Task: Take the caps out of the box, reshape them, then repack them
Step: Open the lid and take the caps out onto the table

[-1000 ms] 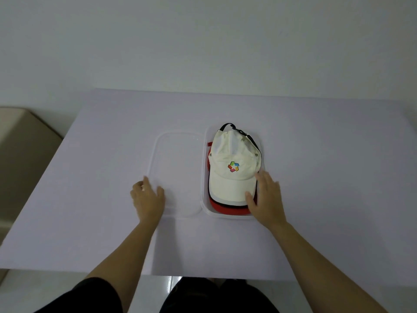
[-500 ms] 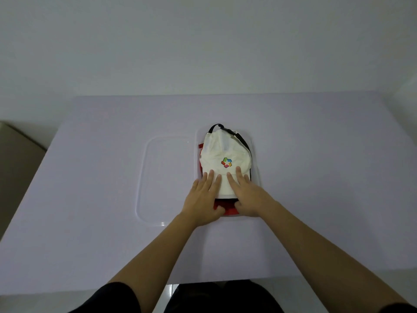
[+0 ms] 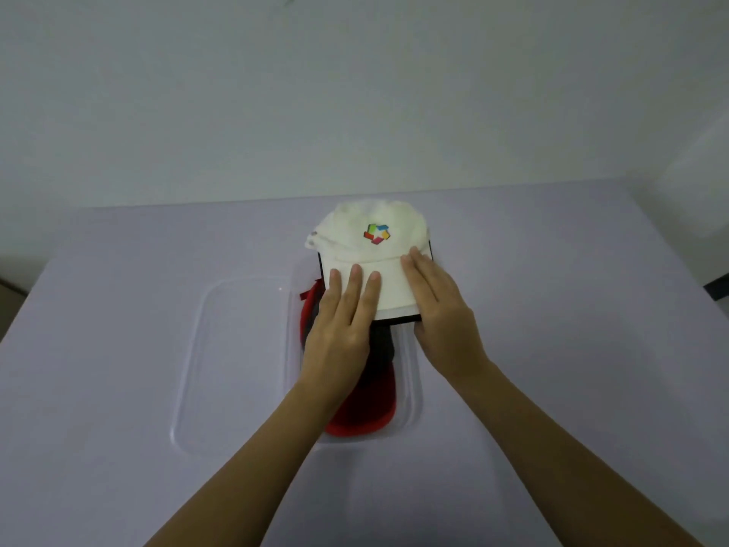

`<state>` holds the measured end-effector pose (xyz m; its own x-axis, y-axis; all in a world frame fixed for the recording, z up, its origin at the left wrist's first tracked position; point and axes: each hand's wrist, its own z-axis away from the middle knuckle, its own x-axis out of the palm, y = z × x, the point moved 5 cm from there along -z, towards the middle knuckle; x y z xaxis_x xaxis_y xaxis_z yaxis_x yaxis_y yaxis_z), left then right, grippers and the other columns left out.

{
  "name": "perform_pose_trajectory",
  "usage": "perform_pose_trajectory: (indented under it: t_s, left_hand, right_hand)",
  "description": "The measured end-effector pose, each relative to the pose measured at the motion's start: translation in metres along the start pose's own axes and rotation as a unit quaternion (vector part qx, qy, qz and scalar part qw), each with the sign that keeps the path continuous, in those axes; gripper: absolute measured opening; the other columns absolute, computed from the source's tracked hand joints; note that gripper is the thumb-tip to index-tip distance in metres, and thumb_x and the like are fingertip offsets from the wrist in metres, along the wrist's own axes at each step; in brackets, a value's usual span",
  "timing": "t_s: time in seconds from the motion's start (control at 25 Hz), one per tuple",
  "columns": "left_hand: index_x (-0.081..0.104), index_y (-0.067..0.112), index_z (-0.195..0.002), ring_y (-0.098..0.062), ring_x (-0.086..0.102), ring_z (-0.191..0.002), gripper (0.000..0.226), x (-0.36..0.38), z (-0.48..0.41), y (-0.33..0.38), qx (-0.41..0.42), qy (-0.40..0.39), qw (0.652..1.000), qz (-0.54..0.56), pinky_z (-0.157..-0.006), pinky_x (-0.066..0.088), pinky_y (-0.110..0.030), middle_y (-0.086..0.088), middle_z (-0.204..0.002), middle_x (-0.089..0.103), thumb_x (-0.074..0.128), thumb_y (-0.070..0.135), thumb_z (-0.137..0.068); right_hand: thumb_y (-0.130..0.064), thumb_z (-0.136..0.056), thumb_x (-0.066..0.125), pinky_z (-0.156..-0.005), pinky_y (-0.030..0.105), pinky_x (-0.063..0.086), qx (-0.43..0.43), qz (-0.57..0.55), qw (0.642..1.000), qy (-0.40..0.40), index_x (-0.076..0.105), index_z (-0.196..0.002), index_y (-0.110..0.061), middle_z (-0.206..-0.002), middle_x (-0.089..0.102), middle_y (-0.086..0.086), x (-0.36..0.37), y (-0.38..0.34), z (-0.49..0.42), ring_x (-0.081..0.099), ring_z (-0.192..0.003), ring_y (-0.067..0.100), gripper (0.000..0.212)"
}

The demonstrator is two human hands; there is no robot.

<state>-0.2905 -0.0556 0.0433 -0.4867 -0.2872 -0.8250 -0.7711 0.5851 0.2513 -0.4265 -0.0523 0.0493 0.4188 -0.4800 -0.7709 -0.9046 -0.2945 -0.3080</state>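
A white cap (image 3: 357, 236) with a colourful logo hangs lifted above the clear plastic box (image 3: 413, 392), its crown tipped away from me. My left hand (image 3: 339, 329) holds the left side of its brim, fingers flat on top. At the brim's right side, my right hand (image 3: 442, 321) grips with the thumb tucked under the edge. A red cap (image 3: 367, 416) lies in the box below, with a dark cap (image 3: 380, 345) on top of it, partly hidden by my hands.
The box's clear lid (image 3: 232, 365) lies flat on the lilac table (image 3: 118, 309), touching the box's left side. A plain wall stands behind the table. A dark object (image 3: 720, 288) shows at the right edge.
Both hands closed on the white cap's brim and raised the cap out of the box, away from me. The red and dark caps underneath came into view.
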Motion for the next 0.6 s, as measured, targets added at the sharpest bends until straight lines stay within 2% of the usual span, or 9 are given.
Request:
perform_pose_trajectory:
  t_s: [0.08, 0.16, 0.32, 0.4, 0.48, 0.56, 0.6]
  left_hand:
    - [0.036, 0.001, -0.136, -0.050, 0.042, -0.126, 0.054, 0.022, -0.033, 0.017, 0.013, 0.010, 1.000, -0.006, -0.099, 0.040, -0.049, -0.028, -0.136, 0.048, 0.050, -0.005, -0.084]
    - [0.034, -0.001, -0.136, -0.052, 0.043, -0.124, 0.071, 0.058, -0.061, 0.031, 0.022, -0.038, 0.999, -0.012, -0.096, 0.043, -0.051, -0.030, -0.136, 0.048, 0.064, -0.011, -0.073]
    - [0.036, -0.002, -0.132, -0.047, 0.056, -0.114, 0.088, 0.152, -0.087, 0.050, 0.011, -0.227, 0.974, -0.016, -0.079, 0.056, -0.043, -0.027, -0.130, 0.055, 0.082, 0.000, -0.057]
    - [0.039, -0.002, -0.131, -0.044, 0.059, -0.111, 0.096, 0.185, -0.090, 0.056, 0.002, -0.295, 0.955, -0.038, -0.078, 0.056, -0.039, -0.025, -0.128, 0.058, 0.089, 0.011, -0.050]
    - [0.031, -0.004, -0.140, -0.046, 0.047, -0.125, 0.092, 0.210, -0.087, 0.056, -0.026, -0.335, 0.941, -0.037, -0.092, 0.050, -0.042, -0.029, -0.141, 0.042, 0.082, 0.009, -0.065]
    - [0.010, -0.002, -0.147, -0.045, 0.023, -0.139, 0.079, 0.230, -0.081, 0.053, -0.058, -0.378, 0.924, -0.028, -0.106, 0.037, -0.043, -0.026, -0.154, 0.014, 0.061, 0.003, -0.086]
    - [0.005, -0.002, -0.147, -0.044, 0.017, -0.141, 0.074, 0.237, -0.080, 0.050, -0.066, -0.376, 0.924, -0.034, -0.109, 0.033, -0.043, -0.024, -0.156, 0.008, 0.053, 0.002, -0.091]
  right_hand:
    - [0.000, -0.084, 0.035, -0.097, 0.033, 0.045, 0.018, 0.003, 1.000, 0.025, 0.045, -0.133, 0.004, -0.137, 0.049, 0.022, -0.007, 0.039, -0.012, 0.045, -0.126, 0.032, 0.051]
    - [0.000, -0.083, 0.033, -0.100, 0.036, 0.042, 0.036, 0.017, 0.999, 0.013, 0.041, -0.135, 0.003, -0.139, 0.047, 0.024, -0.001, 0.083, -0.013, 0.043, -0.128, 0.034, 0.053]
    - [0.006, -0.081, 0.033, -0.098, 0.038, 0.041, 0.067, 0.037, 0.992, -0.102, 0.036, -0.138, -0.001, -0.142, 0.043, 0.024, 0.034, 0.176, 0.001, 0.045, -0.128, 0.040, 0.057]
    - [0.009, -0.079, 0.028, -0.097, 0.042, 0.044, 0.065, 0.037, 0.981, -0.178, 0.035, -0.139, -0.002, -0.145, 0.039, 0.022, 0.057, 0.208, 0.013, 0.042, -0.130, 0.040, 0.061]
    - [0.017, -0.076, 0.030, -0.101, 0.044, 0.043, 0.070, 0.016, 0.967, -0.243, 0.029, -0.144, -0.004, -0.152, 0.024, 0.016, 0.076, 0.226, 0.023, 0.031, -0.138, 0.037, 0.071]
    - [0.023, -0.075, 0.038, -0.107, 0.036, 0.037, 0.075, -0.009, 0.944, -0.322, 0.012, -0.148, -0.012, -0.154, -0.002, 0.002, 0.092, 0.239, 0.028, 0.011, -0.145, 0.028, 0.084]
    - [0.021, -0.076, 0.042, -0.108, 0.032, 0.034, 0.077, -0.018, 0.932, -0.353, 0.004, -0.148, -0.016, -0.153, -0.011, -0.004, 0.098, 0.243, 0.030, 0.003, -0.146, 0.024, 0.090]
